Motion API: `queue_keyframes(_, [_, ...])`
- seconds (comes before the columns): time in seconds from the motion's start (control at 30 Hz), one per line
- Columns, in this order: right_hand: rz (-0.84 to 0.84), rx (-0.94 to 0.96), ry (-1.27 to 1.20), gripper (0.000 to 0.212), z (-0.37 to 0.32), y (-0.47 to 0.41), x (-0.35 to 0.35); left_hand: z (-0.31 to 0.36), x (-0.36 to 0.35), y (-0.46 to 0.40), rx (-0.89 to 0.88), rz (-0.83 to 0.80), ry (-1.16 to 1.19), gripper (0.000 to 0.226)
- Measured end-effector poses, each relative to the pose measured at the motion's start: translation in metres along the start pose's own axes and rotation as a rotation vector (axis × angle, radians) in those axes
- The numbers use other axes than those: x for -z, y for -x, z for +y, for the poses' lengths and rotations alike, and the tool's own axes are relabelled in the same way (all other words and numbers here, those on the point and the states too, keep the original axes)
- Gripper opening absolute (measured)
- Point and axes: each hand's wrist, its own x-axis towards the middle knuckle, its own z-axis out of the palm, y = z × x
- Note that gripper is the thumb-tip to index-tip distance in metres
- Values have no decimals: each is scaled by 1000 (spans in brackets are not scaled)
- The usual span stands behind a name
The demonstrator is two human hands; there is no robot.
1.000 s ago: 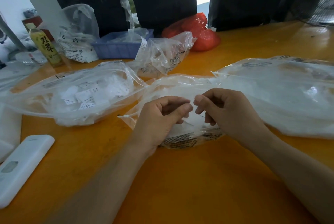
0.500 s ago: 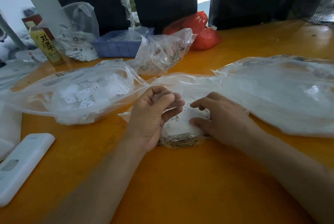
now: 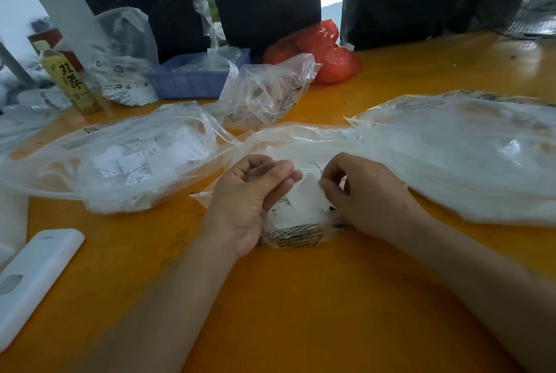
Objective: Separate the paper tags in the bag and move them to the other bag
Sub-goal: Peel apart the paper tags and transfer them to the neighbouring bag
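Both hands over small clear bag (image 3: 296,231) at table centre, on orange table (image 3: 301,312).

Left hand (image 3: 249,201): fingers curled, thumb against fingertips, pinching left edge of a white paper tag (image 3: 301,196). Right hand (image 3: 365,192): fingers curled, pinching right edge of what looks like the same tag. Cannot tell whether one tag or two stuck together. Tag held just above the small bag, black print visible on the bag's near edge. More white tags visible through the plastic under the hands.

Big clear bag on left (image 3: 120,162): lying flat, loose pile of white printed tags (image 3: 144,159) inside, touching or overlapping the small bag's left side. Big clear bag on right (image 3: 466,156): lying flat, whitish contents, too blurred to identify.

Behind the hands: crumpled clear bag (image 3: 267,93), upright-ish, brownish contents unclear. Red plastic bag (image 3: 319,51) at back edge, just beside it. Blue plastic basket (image 3: 189,81) left of the crumpled bag, plastic film hanging into it. Another clear printed bag (image 3: 123,60) left of basket. Yellow-labelled drink bottle (image 3: 67,78) far left, upright. White remote-like device (image 3: 33,276) at near-left table edge, well apart from the hands.
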Motion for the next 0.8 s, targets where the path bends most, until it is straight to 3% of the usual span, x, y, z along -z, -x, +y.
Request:
queue_keyframes(0.13, [93, -80, -132, 7, 0, 0, 3, 1, 1, -2, 44, -21, 127, 10])
queue_keyframes(0.27, [147, -54, -209, 27, -2, 0, 10, 1, 2, -4, 41, 1, 148, 12])
queue_keyframes(0.4, [264, 61, -195, 23, -8, 1, 19, 2, 3, -3, 36, -8, 29, 9])
queue_keyframes(0.6, [272, 43, -324, 40, -6, 2, 22, 1, 3, -2, 15, 4, 8, 12])
queue_keyframes(0.8, [280, 44, -422, 21, -10, 5, 20, 1, 2, -3, 5, -55, 65, 14])
